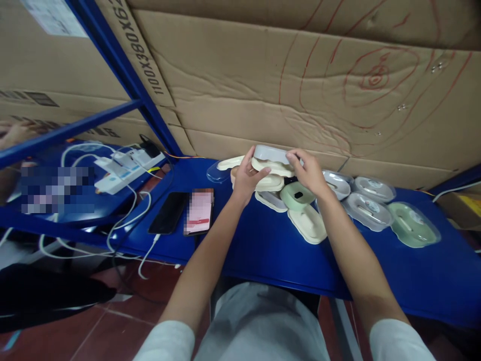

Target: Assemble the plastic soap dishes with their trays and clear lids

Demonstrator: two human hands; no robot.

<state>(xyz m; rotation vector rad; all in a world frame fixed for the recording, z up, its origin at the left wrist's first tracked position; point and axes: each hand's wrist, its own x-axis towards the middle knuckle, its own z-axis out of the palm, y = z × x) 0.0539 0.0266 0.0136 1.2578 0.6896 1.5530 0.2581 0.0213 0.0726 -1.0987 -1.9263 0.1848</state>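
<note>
Over the blue table (259,255), at twelve o'clock, the left hand (248,178) at nine and right hand (308,173) at three hold a grey container (271,153) above a cream piece (276,168); probably light, stiff, slippery: grip both ends.

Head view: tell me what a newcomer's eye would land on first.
First, probably, the red rings drawn on the cardboard at upper right. Next, at the middle, the left hand and right hand holding a gray box between them. Then the pink-screened phone on the blue table, left of the hands.
</note>
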